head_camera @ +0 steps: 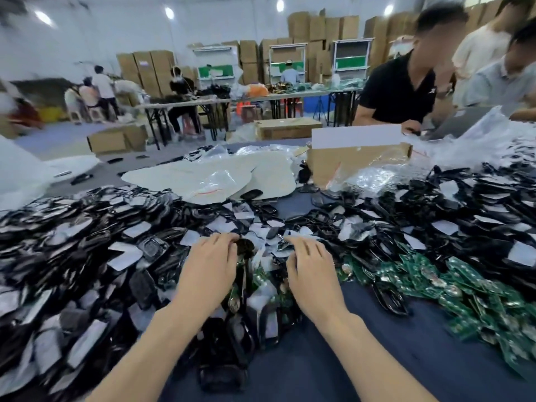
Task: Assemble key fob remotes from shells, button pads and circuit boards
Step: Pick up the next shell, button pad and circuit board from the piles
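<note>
Both hands reach palm-down into the heap of black shells [87,242]. A small black part [245,247] lies between them, touching the left hand's [210,266] curled fingertips, but blur hides any grip. The right hand [310,269] rests with fingers straight, nearest the green circuit boards [435,275].

Two hands, one left hand [209,268] and one right hand [311,271]; one cardboard box [356,163]; shells [87,242] and circuit boards [464,285] in heaps beyond counting.
</note>
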Motion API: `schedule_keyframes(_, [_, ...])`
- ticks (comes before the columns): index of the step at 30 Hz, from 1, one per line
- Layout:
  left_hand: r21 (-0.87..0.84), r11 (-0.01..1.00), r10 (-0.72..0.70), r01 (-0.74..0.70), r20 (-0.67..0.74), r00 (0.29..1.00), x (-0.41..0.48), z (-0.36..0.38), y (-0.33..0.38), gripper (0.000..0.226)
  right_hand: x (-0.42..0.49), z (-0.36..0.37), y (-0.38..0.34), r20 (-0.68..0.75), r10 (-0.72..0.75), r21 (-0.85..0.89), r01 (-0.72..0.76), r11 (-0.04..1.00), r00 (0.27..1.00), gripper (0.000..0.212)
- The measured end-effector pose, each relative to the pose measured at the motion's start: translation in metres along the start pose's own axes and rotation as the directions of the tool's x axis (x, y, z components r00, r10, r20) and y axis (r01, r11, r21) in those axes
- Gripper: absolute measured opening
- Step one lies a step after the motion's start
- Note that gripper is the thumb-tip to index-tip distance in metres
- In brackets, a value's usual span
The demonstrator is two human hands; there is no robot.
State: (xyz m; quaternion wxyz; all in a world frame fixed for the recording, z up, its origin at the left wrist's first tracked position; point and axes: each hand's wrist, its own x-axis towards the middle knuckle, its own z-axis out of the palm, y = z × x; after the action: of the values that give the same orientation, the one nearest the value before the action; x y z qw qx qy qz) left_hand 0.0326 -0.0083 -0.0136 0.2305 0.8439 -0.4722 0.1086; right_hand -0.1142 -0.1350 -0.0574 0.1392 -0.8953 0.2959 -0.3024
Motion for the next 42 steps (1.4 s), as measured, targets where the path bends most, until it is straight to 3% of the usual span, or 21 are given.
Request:
schedule_keyframes(3, [0.032, 0.996, -0.081, 0.08, 0.013, 0.997, 0.029, -0.007, -0.023, 0.033, 0.014, 0.008, 0.0, -0.008, -0.043, -0.007, 0.043, 0.999, 0.999, 0.037])
schedule_keyframes(9, [0.102, 0.979, -0.194, 0.178, 0.176, 0.965, 0.08, -0.013, -0.048, 0.033, 0.031, 0.015, 0.003, -0.025, -0.061, 0.043, 0.062, 0.997, 0.998, 0.036])
schedule_keyframes(12, [0.054, 0.99, -0.138, 0.128, 0.297, 0.945, 0.092, -0.014, -0.043, 0.029, 0.034, 0.016, 0.005, -0.044, -0.05, 0.108, 0.054, 0.993, 0.998, 0.034])
schedule_keyframes(18, [0.017, 1.0, -0.019, 0.012, 0.56, 0.828, 0.086, -0.016, -0.031, 0.027, 0.036, 0.018, 0.011, -0.086, -0.016, 0.226, 0.035, 0.973, 0.996, 0.034])
schedule_keyframes(21, [0.031, 0.999, -0.03, 0.015, 0.548, 0.836, 0.078, -0.011, -0.029, 0.021, 0.037, 0.019, 0.011, -0.105, 0.003, 0.268, 0.025, 0.963, 0.994, 0.036])
schedule_keyframes(25, [0.011, 1.0, -0.026, 0.024, 0.379, 0.925, 0.072, -0.009, -0.023, 0.007, 0.038, 0.017, 0.013, -0.132, 0.096, 0.411, -0.033, 0.911, 0.987, 0.032])
schedule_keyframes(29, [-0.388, 0.911, -0.076, 0.138, 0.17, 0.982, 0.069, -0.013, -0.001, 0.004, 0.037, 0.008, 0.008, -0.066, 0.204, 0.675, -0.107, 0.73, 0.977, 0.027])
schedule_keyframes(31, [-0.567, 0.813, -0.032, 0.129, 0.178, 0.984, 0.064, -0.011, 0.02, 0.003, 0.037, 0.003, 0.001, 0.026, 0.194, 0.811, -0.134, 0.57, 0.981, 0.031])
schedule_keyframes(33, [-0.639, 0.761, 0.038, 0.107, 0.209, 0.977, 0.057, -0.004, 0.041, 0.003, 0.038, -0.002, -0.006, 0.058, 0.166, 0.879, -0.13, 0.459, 0.984, 0.03])
schedule_keyframes(35, [-0.632, 0.771, 0.087, 0.074, 0.22, 0.972, 0.052, 0.004, 0.053, 0.006, 0.039, -0.006, -0.01, 0.034, 0.183, 0.913, -0.105, 0.393, 0.982, 0.027])
schedule_keyframes(38, [-0.48, 0.877, 0.126, 0.01, 0.251, 0.96, 0.048, 0.0, 0.045, 0.004, 0.041, -0.009, -0.007, 0.06, 0.286, 0.942, -0.149, 0.301, 0.956, 0.027])
schedule_keyframes(42, [-0.127, 0.98, 0.196, -0.15, 0.553, 0.81, 0.034, -0.009, 0.023, 0.019, 0.047, -0.014, 0.002, 0.203, 0.445, 0.969, -0.245, 0.039, 0.872, 0.028])
